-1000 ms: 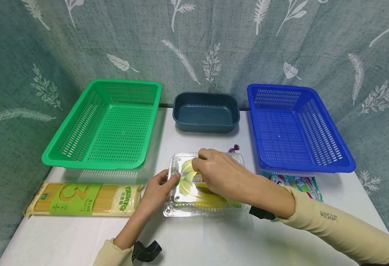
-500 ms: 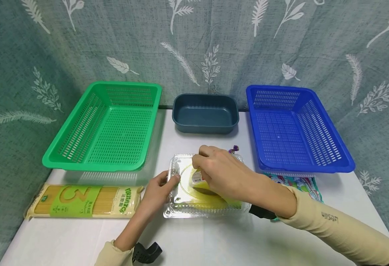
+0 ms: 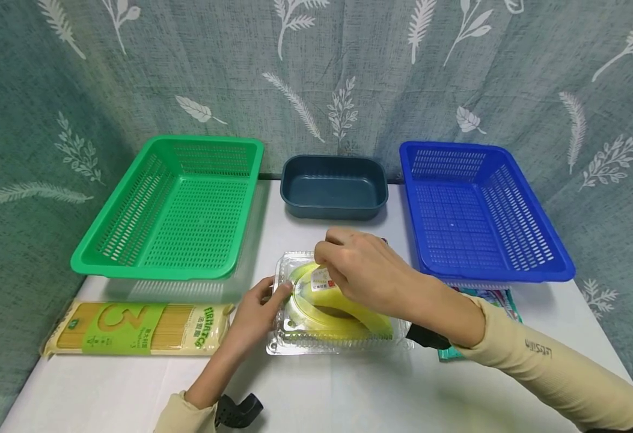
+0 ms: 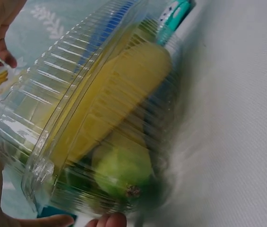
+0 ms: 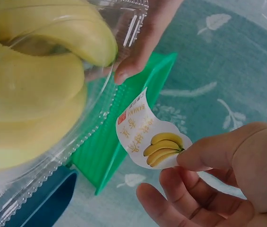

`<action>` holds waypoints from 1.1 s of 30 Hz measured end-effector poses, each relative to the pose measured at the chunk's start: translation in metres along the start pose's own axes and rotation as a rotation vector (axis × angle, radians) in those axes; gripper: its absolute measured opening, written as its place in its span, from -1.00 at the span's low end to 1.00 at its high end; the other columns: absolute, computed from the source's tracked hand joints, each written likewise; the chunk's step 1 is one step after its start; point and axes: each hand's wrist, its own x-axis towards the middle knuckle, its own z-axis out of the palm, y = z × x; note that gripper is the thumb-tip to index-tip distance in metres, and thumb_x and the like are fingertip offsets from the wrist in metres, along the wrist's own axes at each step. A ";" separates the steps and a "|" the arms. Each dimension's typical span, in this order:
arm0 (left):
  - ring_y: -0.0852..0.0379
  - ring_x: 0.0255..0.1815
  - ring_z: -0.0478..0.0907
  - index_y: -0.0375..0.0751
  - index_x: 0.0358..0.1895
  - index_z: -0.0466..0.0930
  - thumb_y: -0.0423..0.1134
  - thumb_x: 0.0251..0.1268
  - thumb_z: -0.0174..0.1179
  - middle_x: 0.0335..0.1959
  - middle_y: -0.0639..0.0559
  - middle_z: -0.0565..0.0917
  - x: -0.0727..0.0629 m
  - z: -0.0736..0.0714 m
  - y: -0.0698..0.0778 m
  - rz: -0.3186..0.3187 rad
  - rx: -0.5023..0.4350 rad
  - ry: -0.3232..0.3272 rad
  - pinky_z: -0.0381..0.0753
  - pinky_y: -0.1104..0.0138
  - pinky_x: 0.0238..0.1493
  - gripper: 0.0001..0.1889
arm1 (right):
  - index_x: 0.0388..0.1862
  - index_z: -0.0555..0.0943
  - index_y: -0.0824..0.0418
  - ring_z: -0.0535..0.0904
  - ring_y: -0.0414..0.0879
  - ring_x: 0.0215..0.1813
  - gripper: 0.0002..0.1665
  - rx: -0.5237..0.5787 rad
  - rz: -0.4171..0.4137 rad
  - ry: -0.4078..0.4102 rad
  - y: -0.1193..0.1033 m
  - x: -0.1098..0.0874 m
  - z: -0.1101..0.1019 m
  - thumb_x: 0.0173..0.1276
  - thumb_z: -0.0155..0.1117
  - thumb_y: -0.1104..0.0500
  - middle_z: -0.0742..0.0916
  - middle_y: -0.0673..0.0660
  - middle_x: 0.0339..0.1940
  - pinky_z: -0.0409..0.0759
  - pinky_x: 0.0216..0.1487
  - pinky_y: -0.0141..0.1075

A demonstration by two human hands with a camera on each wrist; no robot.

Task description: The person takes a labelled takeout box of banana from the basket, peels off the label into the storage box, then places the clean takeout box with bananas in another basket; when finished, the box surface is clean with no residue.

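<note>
Peeling the label (image 5: 145, 135) off the box (image 3: 293, 345) seems to be the step in hand, nearly finished: the right hand (image 3: 367, 270) pinches one end of it between thumb and finger, and it looks free above the lid. The left hand (image 3: 258, 310) grips the box's left edge, the box resting on the table (image 3: 327, 397). The next move likely calls for carrying the label clear without touching the lid. Since half a second ago, the right hand has risen slightly, and the bananas (image 3: 367, 316) show more plainly.
</note>
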 end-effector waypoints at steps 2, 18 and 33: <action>-0.05 -0.13 0.66 -0.25 0.39 0.40 0.12 0.46 0.14 0.18 -0.32 0.57 0.000 0.000 0.001 -0.006 0.026 0.001 0.70 0.21 -0.25 -0.37 | -0.31 0.64 0.21 0.43 -0.19 -0.49 -0.86 -0.002 0.001 0.003 0.001 -0.001 -0.002 0.32 0.28 0.44 0.58 0.00 -0.42 0.44 -0.49 -0.46; -0.12 0.22 0.53 -0.18 0.37 0.43 -0.17 0.34 0.29 0.27 -0.14 0.52 -0.017 -0.013 0.057 0.341 0.308 0.145 0.67 0.04 -0.03 -0.45 | -0.28 0.68 0.23 0.45 -0.14 -0.44 -0.79 -0.013 -0.003 0.044 0.011 -0.008 -0.019 0.25 0.26 0.50 0.63 0.05 -0.36 0.47 -0.46 -0.42; 0.07 -0.10 0.69 -0.24 0.14 0.63 -0.34 0.30 0.22 -0.02 -0.09 0.71 -0.007 -0.017 0.120 0.598 0.355 0.240 0.71 0.23 -0.25 -0.66 | -0.30 0.68 0.23 0.51 -0.12 -0.43 -0.83 -0.036 0.018 0.108 0.019 -0.006 -0.045 0.24 0.34 0.47 0.62 0.07 -0.37 0.50 -0.45 -0.32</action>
